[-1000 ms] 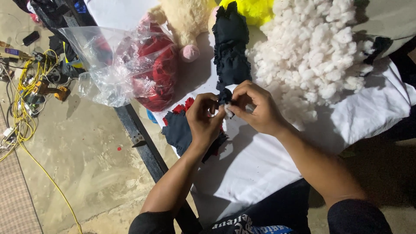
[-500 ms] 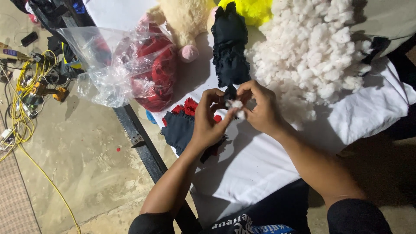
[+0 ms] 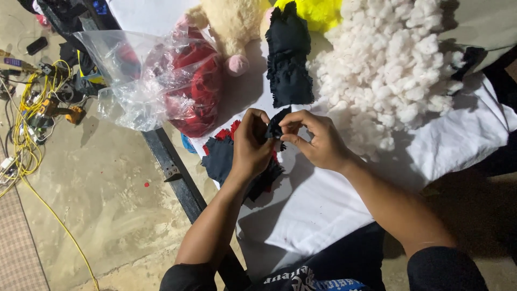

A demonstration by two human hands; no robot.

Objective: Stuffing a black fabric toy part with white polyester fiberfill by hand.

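On the white sheet-covered table [image 3: 323,210], close before the body: left hand [image 3: 250,145] and right hand [image 3: 318,139] brought together, fingers of both pinching one small dark fabric piece [image 3: 274,127], held up off the cloth between them, seemingly so both sets of fingertips can work its edge. Whether anything white is tucked inside it: cannot tell.

Directly under the left hand, flat on the sheet: small stack of dark blue and red fabric cutouts [image 3: 223,156], kept within easy reach. Just beyond the hands: taller pile of dark cutouts [image 3: 289,59], set apart from the flat stack. To the right, touching distance from the right hand: large heap of white stuffing fibre [image 3: 388,70], loose and open for pulling tufts.

At the table's far left edge: clear plastic bag [image 3: 134,81] holding red material [image 3: 196,91]. Behind it: cream plush toy [image 3: 234,27] and yellow plush piece [image 3: 318,11]. Down on the concrete floor [image 3: 97,205], well apart: yellow cable [image 3: 24,134], tangled.
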